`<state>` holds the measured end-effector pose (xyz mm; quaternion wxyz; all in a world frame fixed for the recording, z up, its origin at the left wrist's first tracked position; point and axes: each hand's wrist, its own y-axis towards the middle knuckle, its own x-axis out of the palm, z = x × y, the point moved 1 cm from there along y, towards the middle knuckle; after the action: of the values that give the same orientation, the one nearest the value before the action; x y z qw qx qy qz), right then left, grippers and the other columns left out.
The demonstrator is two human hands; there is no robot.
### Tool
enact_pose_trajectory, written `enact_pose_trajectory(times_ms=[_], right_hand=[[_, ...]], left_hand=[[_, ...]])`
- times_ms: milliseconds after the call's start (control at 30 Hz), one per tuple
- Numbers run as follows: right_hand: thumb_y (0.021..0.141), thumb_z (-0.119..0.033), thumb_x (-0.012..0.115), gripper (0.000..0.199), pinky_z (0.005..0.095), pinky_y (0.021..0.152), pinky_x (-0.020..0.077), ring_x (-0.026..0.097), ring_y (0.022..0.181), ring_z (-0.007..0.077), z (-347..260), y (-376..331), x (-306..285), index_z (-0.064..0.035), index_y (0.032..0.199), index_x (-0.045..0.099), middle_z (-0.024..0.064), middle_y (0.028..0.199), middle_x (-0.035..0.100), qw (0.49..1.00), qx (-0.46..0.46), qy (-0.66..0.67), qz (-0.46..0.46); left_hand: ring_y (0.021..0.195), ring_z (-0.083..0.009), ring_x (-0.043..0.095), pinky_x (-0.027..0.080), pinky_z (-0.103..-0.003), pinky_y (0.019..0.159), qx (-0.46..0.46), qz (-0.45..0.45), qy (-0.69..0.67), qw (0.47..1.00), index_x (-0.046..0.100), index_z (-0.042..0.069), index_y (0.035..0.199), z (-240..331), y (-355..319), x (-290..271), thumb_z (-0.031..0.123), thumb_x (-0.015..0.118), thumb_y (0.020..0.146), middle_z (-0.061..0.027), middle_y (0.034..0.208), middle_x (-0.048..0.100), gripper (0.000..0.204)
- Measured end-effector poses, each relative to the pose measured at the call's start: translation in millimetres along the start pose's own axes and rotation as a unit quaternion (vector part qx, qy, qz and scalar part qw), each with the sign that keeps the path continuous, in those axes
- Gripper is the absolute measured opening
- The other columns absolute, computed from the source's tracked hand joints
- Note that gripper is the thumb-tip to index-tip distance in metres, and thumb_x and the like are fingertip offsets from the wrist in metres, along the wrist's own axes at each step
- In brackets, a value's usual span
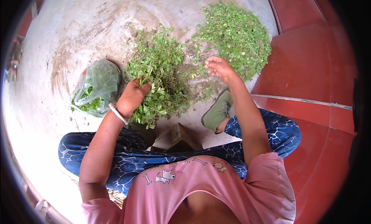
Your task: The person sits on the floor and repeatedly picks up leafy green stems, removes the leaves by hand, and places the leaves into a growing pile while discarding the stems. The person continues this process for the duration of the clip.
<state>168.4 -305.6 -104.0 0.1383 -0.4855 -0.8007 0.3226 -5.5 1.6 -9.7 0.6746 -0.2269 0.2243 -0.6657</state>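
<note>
We look down on a floor [92, 28], with the near heap [162, 50] of leafy greens around its middle, presumably so placed that both hands reach it without stretching. At the heap's left side, the left hand [134, 95] pinches sprigs [155, 93] between thumb and fingers; we judge the grip to be at the stems, which leaves the foliage free.

The right hand [219, 68] hangs at the gap between the heaps, its fingers curled and drawn in toward the thumb; we cannot tell whether anything small sits between the tips. The far heap [237, 38] lies toward the floor's right edge, just beside the red panel [305, 65], which probably limits its spread.

Left of the near heap, toward the floor's left edge, we find a plastic bag [104, 79] with greens inside, its thin film likely keeping them apart from the loose ones. Nearest us, a wooden block [179, 135] stands beside the blue trousers [278, 127], and a green shoe [216, 113] rests below the right hand.
</note>
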Motion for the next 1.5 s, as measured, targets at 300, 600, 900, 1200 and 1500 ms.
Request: enact_pose_trajectory(times_ms=[300,600,900,1200,1500], right_hand=[[0.087,-0.013,0.057,0.014,0.0214,0.058,0.0465,0.058,0.067,0.0082,-48.8,-34.9,53.7,-0.0059,0.099,0.056,0.0058,0.089,0.065,0.987,-0.091,0.105,-0.077],[0.085,-0.01,0.06,0.006,0.025,0.07,0.0447,0.054,0.08,0.0078,-59.5,-41.8,91.5,-0.0065,0.088,0.057,0.0034,0.092,0.062,0.978,-0.195,-0.013,-0.075],[0.088,-0.016,0.057,0.011,0.0269,0.073,0.0448,0.058,0.081,0.0114,-49.2,-56.3,117.6,-0.0063,0.093,0.056,0.0022,0.086,0.061,0.968,-0.098,-0.032,-0.23],[0.086,-0.015,0.059,0.015,0.0272,0.07,0.046,0.057,0.077,0.0127,-54.4,-72.8,138.3,-0.0024,0.093,0.058,0.0038,0.083,0.061,0.949,-0.11,0.015,-0.296],[0.087,-0.02,0.06,0.019,0.0227,0.063,0.0419,0.056,0.073,0.0098,-47.7,-72.9,126.1,-0.0048,0.097,0.058,0.0015,0.083,0.061,0.954,-0.069,-0.046,-0.289]], left_hand=[[0.087,-0.0107,0.056,0.043,-0.025,0.079,0.036,0.005,-0.097,0.995,0.048,-0.007,0.117,8.4,0.6,5.3,0.013,0.067,0.082,-0.0066,0.095,0.063,0.045],[0.071,-0.0079,0.053,0.044,-0.024,0.065,0.079,0.066,-0.078,0.992,0.059,-0.006,0.101,-3.5,5.8,8.4,0.014,0.063,0.084,-0.0033,0.081,0.062,0.026],[0.058,-0.0207,0.057,0.047,-0.032,0.059,0.324,0.119,0.143,0.928,0.065,0.004,0.097,6.2,-2.6,14.9,0.016,0.064,0.082,-0.0122,0.072,0.062,0.02],[0.065,-0.0193,0.059,0.048,-0.032,0.062,0.282,0.034,0.225,0.932,0.063,0.003,0.099,-7.9,4.2,12.2,0.014,0.063,0.083,-0.013,0.077,0.063,0.019],[0.059,-0.0245,0.055,0.047,-0.034,0.06,0.194,0.052,0.299,0.933,0.062,0.003,0.09,-3.8,2.7,6.0,0.016,0.063,0.079,-0.0178,0.072,0.06,0.017]])
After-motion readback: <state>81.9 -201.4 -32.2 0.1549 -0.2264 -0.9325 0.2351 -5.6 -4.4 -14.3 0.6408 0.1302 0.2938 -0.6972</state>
